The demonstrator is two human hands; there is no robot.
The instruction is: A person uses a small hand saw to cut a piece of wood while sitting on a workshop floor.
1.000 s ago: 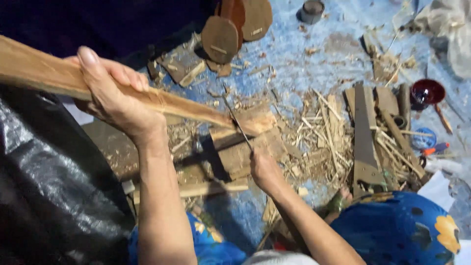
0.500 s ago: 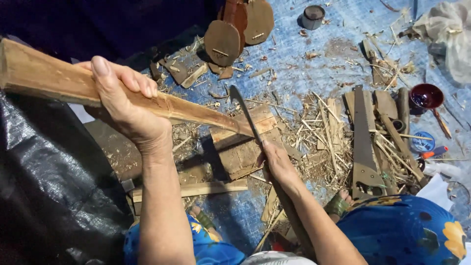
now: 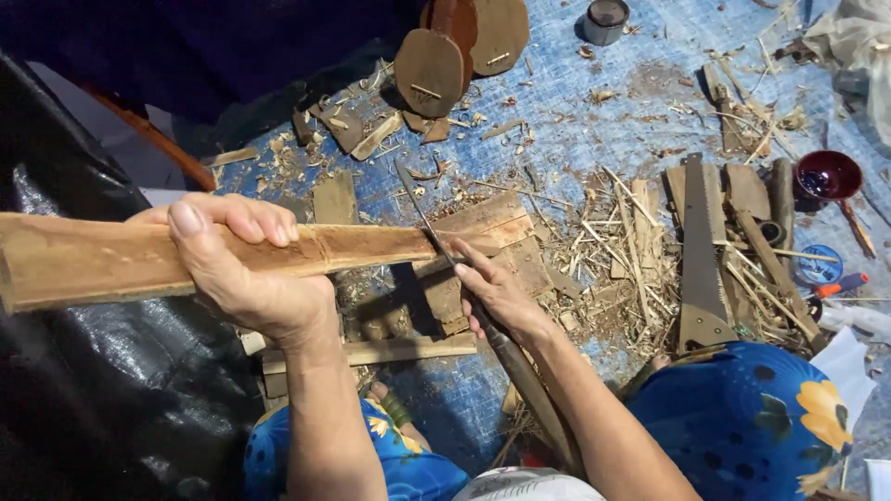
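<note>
We see a rough, matt wooden plank [image 3: 93, 260] and a dull metal blade [image 3: 422, 218]. The blue woven mat [image 3: 594, 130] looks coarse, the black plastic sheet [image 3: 102, 390] glossy.

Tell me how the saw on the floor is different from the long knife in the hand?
The saw is broad and flat; the knife is thin and narrow. The saw lies untouched among wood shavings; the right hand grips the knife, its blade against the wooden slat held by the left hand. Both are cutting tools.
</note>
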